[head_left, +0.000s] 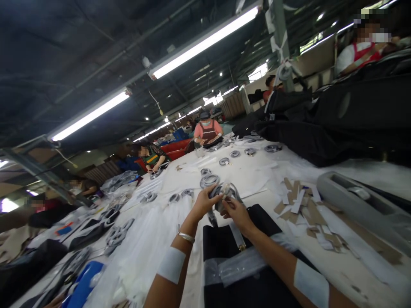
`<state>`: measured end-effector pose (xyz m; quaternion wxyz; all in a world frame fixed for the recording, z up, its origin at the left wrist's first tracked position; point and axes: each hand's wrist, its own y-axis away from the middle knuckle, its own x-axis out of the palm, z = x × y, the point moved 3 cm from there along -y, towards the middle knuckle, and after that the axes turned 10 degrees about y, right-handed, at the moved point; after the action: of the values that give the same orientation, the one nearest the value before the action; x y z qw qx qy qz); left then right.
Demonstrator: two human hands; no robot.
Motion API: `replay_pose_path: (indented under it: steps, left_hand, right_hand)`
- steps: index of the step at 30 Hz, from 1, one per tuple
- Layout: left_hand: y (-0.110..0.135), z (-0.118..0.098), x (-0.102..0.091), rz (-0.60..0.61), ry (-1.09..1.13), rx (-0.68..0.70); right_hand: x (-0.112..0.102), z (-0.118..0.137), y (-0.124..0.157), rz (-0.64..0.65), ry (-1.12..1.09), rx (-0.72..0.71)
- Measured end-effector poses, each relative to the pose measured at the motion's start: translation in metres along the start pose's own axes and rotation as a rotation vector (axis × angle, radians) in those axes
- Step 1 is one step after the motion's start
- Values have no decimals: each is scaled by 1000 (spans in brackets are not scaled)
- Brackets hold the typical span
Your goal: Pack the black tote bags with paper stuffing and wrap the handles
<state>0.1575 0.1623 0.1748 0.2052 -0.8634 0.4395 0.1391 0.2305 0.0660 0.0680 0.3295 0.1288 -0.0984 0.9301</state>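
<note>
My left hand (203, 203) and my right hand (236, 212) meet over the white table (257, 173) and both grip a rolled grey strap in clear wrap (224, 192). The left fingers curl round its left side, the right fingers pinch its lower right. A silver bracelet sits on my left wrist, and a white patch is on each forearm. Under my hands lies a black fabric piece (224, 246) with a clear plastic sleeve (244, 263) across it.
More coiled grey straps (209, 179) dot the table ahead and to the left. Cardboard and white paper scraps (303, 205) lie to the right, beside a grey moulded tray (353, 201). Black bags (337, 119) are piled far right. Several other people sit along the table.
</note>
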Motion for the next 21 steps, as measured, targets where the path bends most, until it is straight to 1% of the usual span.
replay_pose_path:
  steps: [3,6,10,13,17,19,21]
  left_hand:
    - [3,0,7,59,-72,45]
    - [6,0,12,93,-121,51]
    - [4,-4,11,65,-173,39]
    - [-3,-7,1,-7,-222,44]
    - [-15,-19,-12,-98,-306,96]
    - [-19,-26,-14,-108,-334,124]
    - [-20,-32,-13,-92,-344,138]
  right_hand:
    - [-8,-4,5,-78,38,-65]
    - [-11,-5,8,-129,54,-88]
    - [-10,-7,8,-140,45,-60]
    - [-8,-15,7,-97,35,5]
    - [-2,-24,7,10,-27,81]
    - [1,-25,8,60,-76,120]
    - [2,-23,9,95,-125,159]
